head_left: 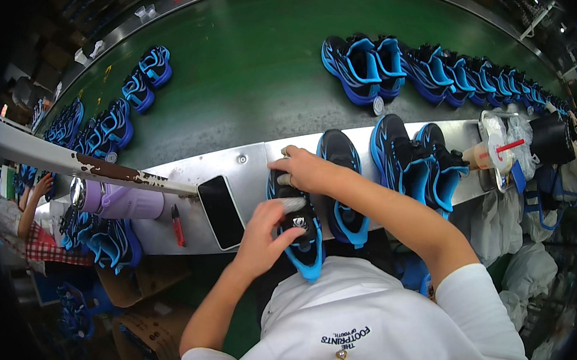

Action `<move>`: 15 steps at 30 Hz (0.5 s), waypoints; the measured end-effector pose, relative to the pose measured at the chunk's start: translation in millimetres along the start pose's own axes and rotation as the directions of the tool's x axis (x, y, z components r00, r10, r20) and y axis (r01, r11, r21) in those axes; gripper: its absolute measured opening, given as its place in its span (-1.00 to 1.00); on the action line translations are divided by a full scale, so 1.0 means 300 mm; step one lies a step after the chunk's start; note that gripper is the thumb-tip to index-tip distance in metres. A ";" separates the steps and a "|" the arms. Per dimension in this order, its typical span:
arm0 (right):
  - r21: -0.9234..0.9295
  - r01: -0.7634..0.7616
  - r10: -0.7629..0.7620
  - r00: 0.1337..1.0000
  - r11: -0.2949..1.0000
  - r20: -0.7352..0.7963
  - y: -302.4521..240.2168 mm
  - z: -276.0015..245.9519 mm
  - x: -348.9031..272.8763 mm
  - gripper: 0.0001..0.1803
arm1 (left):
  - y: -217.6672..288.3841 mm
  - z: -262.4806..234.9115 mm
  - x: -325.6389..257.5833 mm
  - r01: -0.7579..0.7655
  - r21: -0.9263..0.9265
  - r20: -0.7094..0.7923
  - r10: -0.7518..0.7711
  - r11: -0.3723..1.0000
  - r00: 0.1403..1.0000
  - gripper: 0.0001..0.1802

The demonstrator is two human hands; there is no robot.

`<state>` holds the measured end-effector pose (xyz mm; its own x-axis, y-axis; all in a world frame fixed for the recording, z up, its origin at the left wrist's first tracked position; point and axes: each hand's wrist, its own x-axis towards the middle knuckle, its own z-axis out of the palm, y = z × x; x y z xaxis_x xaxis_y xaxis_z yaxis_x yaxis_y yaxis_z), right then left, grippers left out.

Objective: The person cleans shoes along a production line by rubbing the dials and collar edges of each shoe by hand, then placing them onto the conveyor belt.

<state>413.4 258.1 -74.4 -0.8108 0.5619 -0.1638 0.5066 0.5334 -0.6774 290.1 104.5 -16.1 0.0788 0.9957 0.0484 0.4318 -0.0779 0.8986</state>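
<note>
I see a dark-screened smartphone [220,212] lying on the steel ledge [257,166], near a red-and-black cutter-like tool [178,227] and a lilac tumbler [138,203] tipped on its side. A chipped white pole [69,159] slants in above them. To the right I make out a drink cup [479,157] with a red straw [510,146], and translucent plastic bags [529,272] below. Beyond the ledge I have a green conveyor belt [243,63]; at lower left, an open cardboard box [144,280].
</note>
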 end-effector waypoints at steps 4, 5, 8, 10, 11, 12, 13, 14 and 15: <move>0.070 0.085 -0.083 0.996 0.994 -0.034 -0.070 -0.130 -0.111 -0.61 | 0.017 -0.012 -0.155 0.624 -0.437 0.158 -0.628 0.648 0.762 -0.71; 0.073 0.094 -0.093 0.995 0.993 -0.022 -0.095 -0.158 -0.148 -0.61 | 0.019 -0.010 -0.186 0.715 -0.583 0.385 -0.643 0.387 0.662 -0.67; 0.224 0.158 -0.215 0.943 0.962 0.255 -0.115 -0.169 -0.253 -0.61 | 0.094 0.075 -0.173 0.615 -0.763 0.374 -0.641 0.199 0.670 -0.63; 0.264 0.210 -0.253 0.957 0.941 0.141 -0.114 -0.126 -0.283 -0.63 | 0.074 0.119 -0.171 0.567 -0.819 0.389 -0.643 0.086 0.660 -0.63; 0.263 0.207 -0.250 0.958 0.943 0.143 -0.126 -0.100 -0.296 -0.63 | 0.083 0.139 -0.168 0.568 -0.819 0.392 -0.641 0.083 0.660 -0.63; 0.126 0.193 -0.197 0.980 0.973 0.019 -0.141 -0.072 -0.313 -0.66 | 0.097 0.166 -0.162 0.499 -0.865 0.344 -0.650 0.062 0.677 -0.63; -0.008 0.162 -0.162 0.981 0.987 -0.108 -0.152 -0.052 -0.325 -0.68 | 0.106 0.183 -0.158 0.421 -0.906 0.291 -0.663 0.041 0.690 -0.63; -0.040 0.109 -0.114 0.977 0.993 -0.179 -0.165 -0.045 -0.335 -0.72 | 0.098 0.185 -0.162 0.427 -0.903 0.294 -0.661 0.045 0.690 -0.63; -0.040 0.111 -0.117 0.978 0.993 -0.176 -0.167 -0.059 -0.335 -0.72 | 0.101 0.179 -0.160 0.424 -0.905 0.291 -0.662 0.043 0.690 -0.63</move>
<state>474.8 186.0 -11.4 -0.8002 0.5981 0.0449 0.4245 0.6176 -0.6621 347.7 51.5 -14.6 0.0301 0.7242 -0.6890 -0.7609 0.4636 0.4540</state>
